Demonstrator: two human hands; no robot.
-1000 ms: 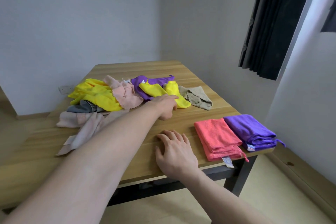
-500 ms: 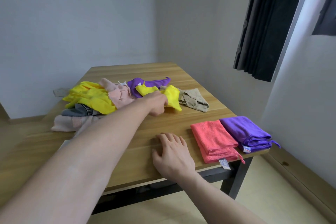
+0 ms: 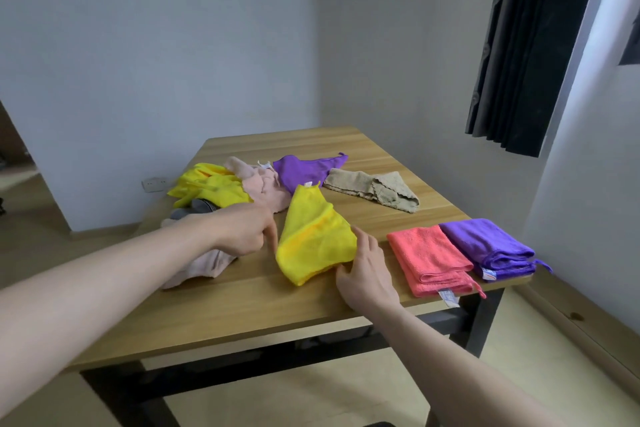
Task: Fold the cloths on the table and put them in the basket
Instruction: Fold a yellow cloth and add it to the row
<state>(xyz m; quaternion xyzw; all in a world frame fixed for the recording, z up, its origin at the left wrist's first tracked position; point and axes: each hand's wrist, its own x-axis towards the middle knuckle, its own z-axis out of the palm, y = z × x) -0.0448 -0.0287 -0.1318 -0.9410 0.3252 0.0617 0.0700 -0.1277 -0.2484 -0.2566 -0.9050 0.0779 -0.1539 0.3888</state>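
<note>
Cloths lie across the wooden counter (image 3: 242,302). One yellow cloth (image 3: 313,239) sits crumpled near the front middle, between the two hands. The left hand (image 3: 247,230) has its fingers curled, a finger pointing down at the cloth's left edge; whether that grip actually pinches the fabric I cannot tell. The right hand (image 3: 363,270) touches the cloth's right lower edge, thumb under the fold and fingers lying fairly straight against it.

Behind the left hand is an unfolded heap: a second yellow cloth (image 3: 207,184), a pink cloth (image 3: 266,191), a purple cloth (image 3: 301,168), a grey cloth (image 3: 197,208) and a pale pink cloth (image 3: 204,263) under the left wrist. A beige cloth (image 3: 374,189) lies apart to the right. At the counter's right front corner a folded coral cloth (image 3: 429,258) and a folded purple cloth (image 3: 485,246) lie side by side, touching.
</note>
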